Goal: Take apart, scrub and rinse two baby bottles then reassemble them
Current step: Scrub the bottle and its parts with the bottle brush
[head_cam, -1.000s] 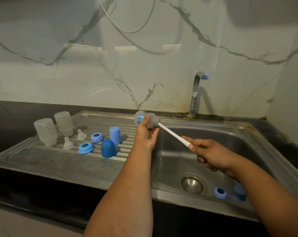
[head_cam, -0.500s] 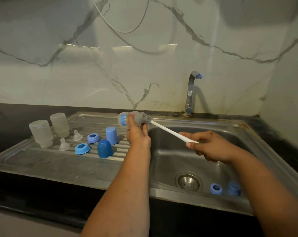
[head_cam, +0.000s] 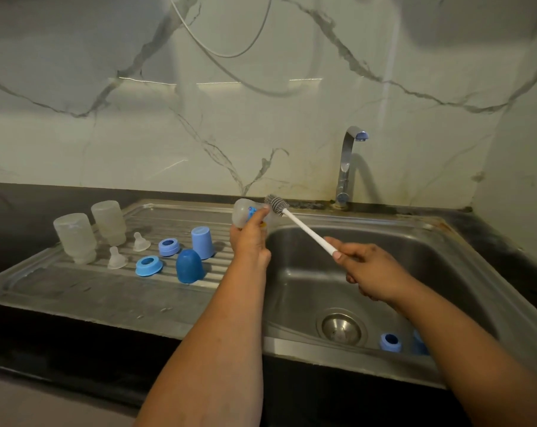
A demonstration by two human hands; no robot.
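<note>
- Since a second ago, brush (head_cam: 295, 221) drawn out of the bottle (head_cam: 243, 212): grey bristle head, then buried inside, now clear of the mouth and just beside it, centre frame.
- Left hand (head_cam: 251, 240) raised over the ridge between drainboard and basin, forearm rising from the lower middle of the frame; fingers wrapped round the small clear bottle, thumb across its blue print. Bottle lies roughly on its side, mouth toward the right.
- Right hand (head_cam: 367, 268) right of centre, over the basin, fingers clenched round the low end of the white brush handle; handle slants up and left to the bristles.
- Sink basin (head_cam: 446, 260), right half of frame: steel drain strainer (head_cam: 341, 328) at the bottom; blue ring (head_cam: 390, 342) just right of it, and another blue piece (head_cam: 419, 345) beside that, mostly hidden by the right forearm.
- Drainboard (head_cam: 76, 291), left of centre: two frosted bottles (head_cam: 75, 237) (head_cam: 108, 222) standing mouth down, near each other; two clear teats (head_cam: 116, 258) (head_cam: 141, 242) to their right; two blue rings (head_cam: 149, 265) (head_cam: 169, 246); a light blue cap (head_cam: 202, 242) and a darker domed cap (head_cam: 189, 265), both open end down.
- Tap (head_cam: 347, 167) at the back rim of the sink, upper right of centre; no water seen running.
</note>
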